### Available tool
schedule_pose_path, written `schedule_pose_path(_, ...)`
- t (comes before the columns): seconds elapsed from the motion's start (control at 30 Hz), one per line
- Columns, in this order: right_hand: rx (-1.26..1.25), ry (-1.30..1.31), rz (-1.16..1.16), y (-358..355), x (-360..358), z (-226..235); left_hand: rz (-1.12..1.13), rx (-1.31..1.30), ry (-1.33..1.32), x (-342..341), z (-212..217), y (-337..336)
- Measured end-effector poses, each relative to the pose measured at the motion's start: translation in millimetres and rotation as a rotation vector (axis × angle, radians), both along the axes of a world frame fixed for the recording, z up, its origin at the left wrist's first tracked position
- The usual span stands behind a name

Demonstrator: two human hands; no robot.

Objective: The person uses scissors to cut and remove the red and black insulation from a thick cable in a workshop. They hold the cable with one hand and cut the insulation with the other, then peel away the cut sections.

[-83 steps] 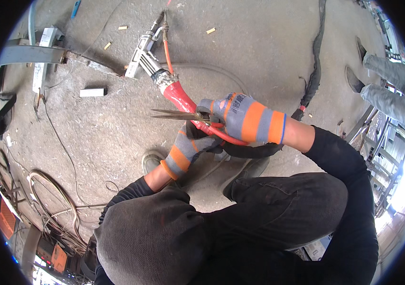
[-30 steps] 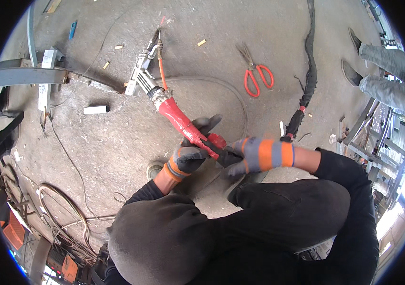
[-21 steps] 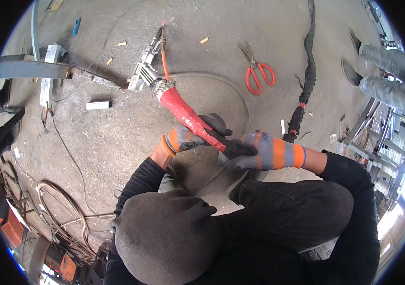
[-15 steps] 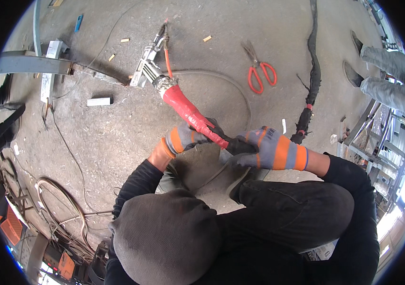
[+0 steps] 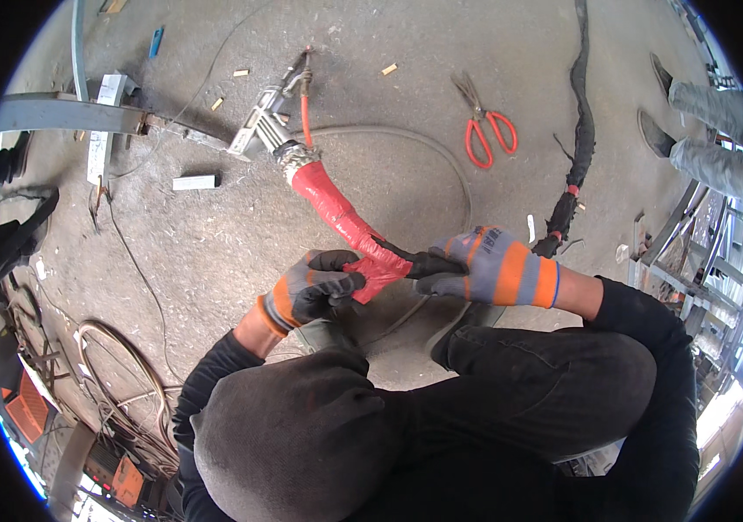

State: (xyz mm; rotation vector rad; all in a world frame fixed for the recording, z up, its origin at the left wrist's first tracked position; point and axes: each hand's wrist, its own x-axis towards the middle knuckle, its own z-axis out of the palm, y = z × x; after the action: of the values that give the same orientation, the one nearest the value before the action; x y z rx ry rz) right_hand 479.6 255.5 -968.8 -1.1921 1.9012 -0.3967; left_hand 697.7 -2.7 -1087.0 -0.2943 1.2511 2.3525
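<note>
A hose or cable bundle wrapped in red tape (image 5: 329, 198) slants from a silver metal tool head (image 5: 260, 126) down to my hands. My left hand (image 5: 309, 294), in a grey and orange glove, pinches a loose flap of red tape (image 5: 378, 277) pulled out from the lower end of the wrap. Just right of the wrap, the bundle is black (image 5: 428, 264), and my right hand (image 5: 495, 268), gloved alike, grips it there. Its fingertips partly cover that black section. Red-handled scissors (image 5: 486, 130) lie with blades apart on the floor beyond my right hand.
A thick black cable (image 5: 582, 130) with red bands runs along the right. Another person's legs (image 5: 715, 130) stand at the far right. A short metal profile (image 5: 195, 183) lies at left, near a metal frame (image 5: 67, 115). Coiled hoses (image 5: 119, 374) sit lower left.
My left hand has come back toward me and left, drawing a flap of red tape off the bundle. My right hand keeps its grip on the black section. The whole view has shifted slightly.
</note>
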Motion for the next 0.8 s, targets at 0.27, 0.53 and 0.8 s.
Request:
schedule_pose_path(0.27, -0.021, -0.069, 0.006, -8.4, 8.6, 17.1, -0.105, -0.069, -0.111, 7.9, 61.3, -29.5)
schedule_pose_path(0.53, 0.005, -0.210, -0.031, -4.6, -5.2, 29.4, -0.113, -0.935, 0.506, -36.1, 110.9, -16.9)
schedule_pose_path(0.8, 0.081, -0.126, -0.041, -0.2, 1.8, 33.3, -0.313, -1.782, 1.025, -59.3, 106.7, 36.8)
